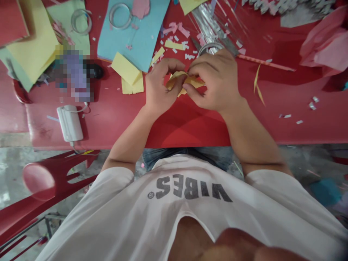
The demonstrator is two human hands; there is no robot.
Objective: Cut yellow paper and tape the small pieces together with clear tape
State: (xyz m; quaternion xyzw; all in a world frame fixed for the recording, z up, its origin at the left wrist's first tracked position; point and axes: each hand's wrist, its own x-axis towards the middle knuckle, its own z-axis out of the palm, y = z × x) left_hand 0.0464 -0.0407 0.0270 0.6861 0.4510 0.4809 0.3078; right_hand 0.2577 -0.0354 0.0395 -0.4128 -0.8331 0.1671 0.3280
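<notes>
A small piece of yellow paper point(178, 75) is pinched between my two hands above the red table. My left hand point(163, 85) grips its left side with thumb and fingers. On the other side my right hand point(214, 81) has thumb and fingertips closed on the paper, close to the left thumb. The paper looks bent or folded, and the fingers hide part of it. Just left of my left hand lie overlapping yellow paper pieces point(127, 72). Behind my right hand, a roll of tape point(210, 48) is partly covered.
Blue paper point(136, 40) carries another tape roll point(120, 16). A pink striped pencil point(266, 63) lies at right, near crumpled pink tissue paper point(330, 43). Paper scraps and silvery strips point(206, 25) litter the far side. A white power bank point(70, 123) sits near the table's front edge.
</notes>
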